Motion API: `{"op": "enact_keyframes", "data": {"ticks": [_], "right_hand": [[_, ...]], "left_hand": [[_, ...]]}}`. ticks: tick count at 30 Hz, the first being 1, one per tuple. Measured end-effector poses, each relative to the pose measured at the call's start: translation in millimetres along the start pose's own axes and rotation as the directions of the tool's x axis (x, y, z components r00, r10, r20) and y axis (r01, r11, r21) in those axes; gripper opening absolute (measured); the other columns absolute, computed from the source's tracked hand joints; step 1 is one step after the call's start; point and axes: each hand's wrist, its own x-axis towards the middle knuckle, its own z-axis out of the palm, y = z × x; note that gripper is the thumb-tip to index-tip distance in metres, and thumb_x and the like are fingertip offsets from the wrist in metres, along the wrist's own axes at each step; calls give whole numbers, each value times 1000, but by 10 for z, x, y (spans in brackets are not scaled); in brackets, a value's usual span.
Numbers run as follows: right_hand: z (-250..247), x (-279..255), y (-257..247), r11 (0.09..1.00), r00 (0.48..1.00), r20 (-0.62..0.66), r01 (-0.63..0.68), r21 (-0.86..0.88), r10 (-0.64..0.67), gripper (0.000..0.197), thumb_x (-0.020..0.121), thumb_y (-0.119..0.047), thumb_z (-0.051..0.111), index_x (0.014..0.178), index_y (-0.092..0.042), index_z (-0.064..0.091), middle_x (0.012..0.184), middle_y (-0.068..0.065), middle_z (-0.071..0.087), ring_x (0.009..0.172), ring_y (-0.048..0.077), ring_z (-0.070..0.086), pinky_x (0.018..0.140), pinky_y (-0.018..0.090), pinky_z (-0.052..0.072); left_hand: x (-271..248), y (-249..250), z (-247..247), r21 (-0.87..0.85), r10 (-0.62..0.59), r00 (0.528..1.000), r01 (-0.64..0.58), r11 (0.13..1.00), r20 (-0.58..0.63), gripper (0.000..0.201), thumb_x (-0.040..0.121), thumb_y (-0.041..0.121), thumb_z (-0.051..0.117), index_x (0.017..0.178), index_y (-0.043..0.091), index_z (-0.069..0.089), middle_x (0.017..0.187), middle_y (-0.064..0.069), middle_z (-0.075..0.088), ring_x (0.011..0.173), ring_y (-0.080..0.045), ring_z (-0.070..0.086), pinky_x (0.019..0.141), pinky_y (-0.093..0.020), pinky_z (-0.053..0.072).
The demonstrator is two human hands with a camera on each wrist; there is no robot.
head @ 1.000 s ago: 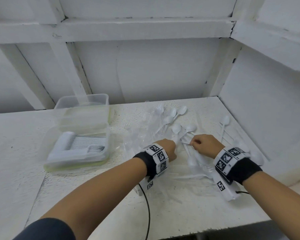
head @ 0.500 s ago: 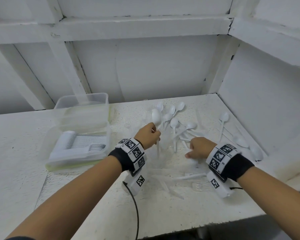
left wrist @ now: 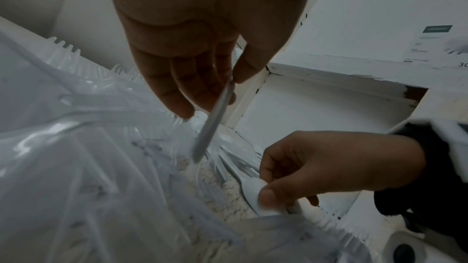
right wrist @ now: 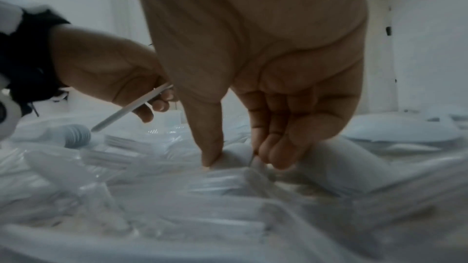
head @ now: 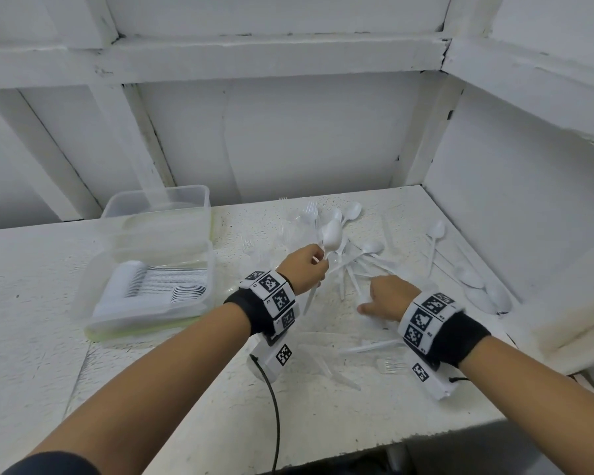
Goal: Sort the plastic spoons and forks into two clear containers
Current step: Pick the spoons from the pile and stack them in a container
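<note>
The near clear plastic container [head: 144,296] on the white tabletop [head: 31,303] already holds a neat nested row of white spoons; what the clear container behind it [head: 158,207] holds I cannot tell. Plenty remains: the loose white spoons and clear forks [head: 364,255] lie scattered between the 2 hands. The left hand [head: 302,265] pinches a white plastic spoon [head: 330,236] by its handle, lifted above the pile. The right hand [head: 388,296] is down in the pile, its fingertips [right wrist: 268,153] pinching another white piece.
</note>
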Motion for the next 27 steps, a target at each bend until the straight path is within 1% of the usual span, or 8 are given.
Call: {"op": "enact_keyframes", "data": {"ticks": [5, 8, 10, 13, 17, 21, 24, 27], "right_hand": [[-106, -31, 24, 979, 999, -50, 5, 206, 5, 23, 87, -23, 55, 72, -13, 41, 70, -1, 44, 76, 19, 48, 56, 23, 33], [-255, -120, 79, 854, 989, -143, 45, 518, 34, 11, 87, -16, 52, 79, -10, 47, 76, 4, 53, 74, 23, 58, 59, 29, 48], [-385, -215, 96, 761, 968, -249, 130, 636, 43, 4, 86, -10, 51, 89, -8, 49, 81, 8, 59, 74, 24, 62, 60, 33, 54], [-563, -282, 149, 692, 910, -405, 237, 681, 86, 9, 81, -5, 58, 88, -7, 52, 79, 10, 62, 69, 24, 64, 61, 35, 55], [-695, -293, 245, 581, 892, -434, 288, 761, 127, 13, 81, -2, 64, 76, -9, 54, 73, 9, 59, 62, 20, 58, 50, 23, 51], [-688, -212, 328, 647, 883, -434, 227, 728, 178, 9, 80, -5, 57, 78, -11, 50, 75, 7, 58, 66, 20, 52, 64, 30, 44], [-682, -204, 392, 637, 875, -454, 255, 727, 167, 12, 80, -3, 59, 78, -12, 52, 81, 13, 63, 72, 24, 59, 70, 38, 52], [-687, -262, 457, 596, 844, -516, 340, 727, 147, 5, 82, -4, 63, 82, -6, 59, 71, 4, 62, 67, 15, 57, 62, 25, 51]], "left_hand": [[-26, -1, -13, -18, 13, 1000, -13, 1000, -12, 13, 98, 23, 38, 102, 14, 47, 75, -2, 56, 68, -19, 58, 65, -29, 49], [-22, -4, -23, 26, 50, 997, -49, 998, -67, 8, 97, 24, 38, 99, 19, 44, 62, 1, 46, 54, -13, 45, 53, -23, 39], [11, -2, -7, 78, 61, 995, -55, 995, -79, 9, 97, 26, 40, 98, 19, 46, 62, 2, 43, 55, -12, 40, 53, -23, 34], [67, 46, 42, 190, 110, 994, -106, 976, -13, 17, 94, 25, 46, 100, 12, 56, 73, -2, 49, 66, -18, 44, 54, -22, 32], [184, 167, 146, 382, 135, 976, -192, 904, 169, 24, 91, 28, 54, 102, 11, 67, 91, -8, 64, 80, -18, 53, 62, -23, 38], [310, 325, 307, 505, 160, 933, -312, 805, 321, 32, 92, 21, 50, 122, 21, 62, 116, -3, 65, 105, -21, 59, 80, -25, 43], [347, 419, 477, 607, 218, 880, -452, 654, 421, 39, 94, 20, 46, 132, 27, 53, 128, -1, 57, 116, -21, 53, 80, -25, 40], [381, 452, 654, 715, 179, 860, -500, 489, 479, 39, 96, 23, 43, 134, 27, 49, 130, -3, 52, 118, -24, 51, 82, -31, 43]]}}
